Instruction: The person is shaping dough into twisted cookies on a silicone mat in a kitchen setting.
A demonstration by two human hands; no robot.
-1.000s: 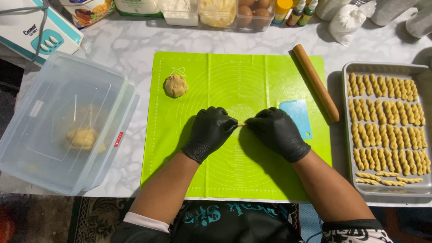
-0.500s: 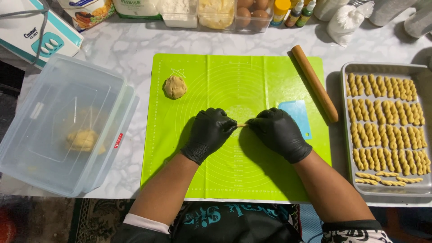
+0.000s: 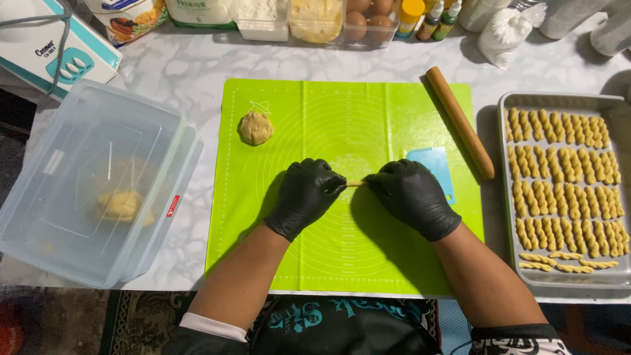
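With the left hand (image 3: 307, 196) and right hand (image 3: 411, 194), both black-gloved, fingers closed on opposite ends of a thin dough strand (image 3: 355, 184) over the green silicone mat (image 3: 368, 118), excess pull or twist could likely snap it mid-span.

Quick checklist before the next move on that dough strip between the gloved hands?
1. Dough strip held at both ends: ok.
2. Left hand and right hand gloved: ok.
3. Strip over the green mat: ok.
4. Free space on the baking tray, front row partly filled: ok.
5. Strip's full length: cannot tell, hidden under the hands.
6. Rolling pin and blue scraper apart from the strip: ok.
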